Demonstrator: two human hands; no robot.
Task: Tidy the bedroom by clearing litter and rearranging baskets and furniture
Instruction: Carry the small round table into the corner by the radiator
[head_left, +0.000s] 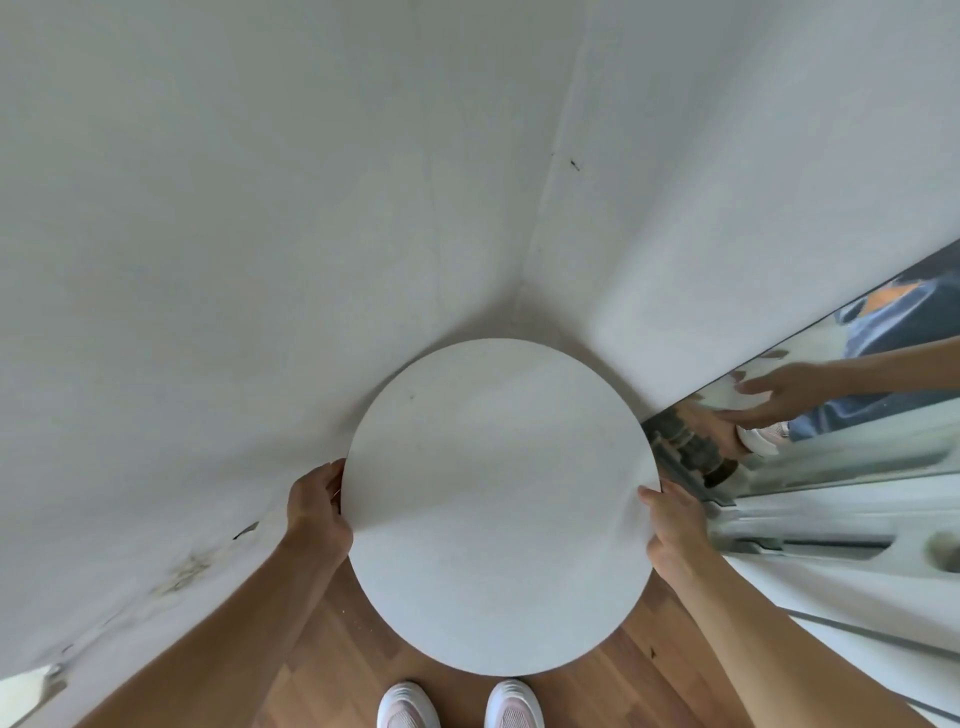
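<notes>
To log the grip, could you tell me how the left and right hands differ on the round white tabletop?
The left hand grips the round white tabletop's left rim, by the stained white wall; the right hand grips its right rim, by the mirror. The left hand's fingers curl at the edge; the right hand lays one digit flat on top. Both hold it.

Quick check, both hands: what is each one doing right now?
Left hand: grips the left rim of the round white table.
Right hand: grips the table's right rim, thumb on top.
</notes>
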